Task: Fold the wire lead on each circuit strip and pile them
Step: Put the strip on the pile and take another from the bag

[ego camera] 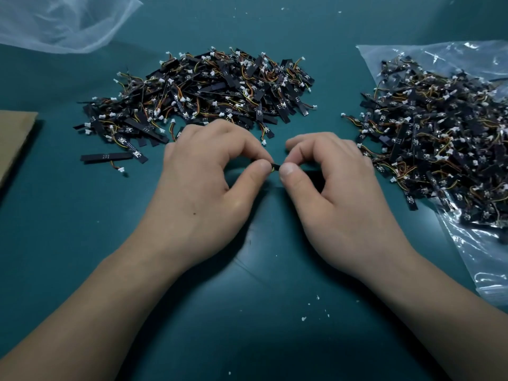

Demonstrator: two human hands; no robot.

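A small black circuit strip (275,167) with a yellow-orange wire lead is pinched between both hands at the centre of the green mat. My left hand (209,185) grips its left end with thumb and forefinger, and my right hand (327,188) grips its right end the same way. Most of the strip is hidden by the fingers. A large pile of black strips (203,92) with coloured leads and white connectors lies beyond the hands. A second heap of strips (434,149) rests on a clear plastic bag (478,254) at the right.
A lone strip (110,158) lies left of my left hand. A cardboard sheet (13,138) sits at the left edge and a crumpled clear bag (60,20) at the top left. White crumbs dot the green mat (247,312).
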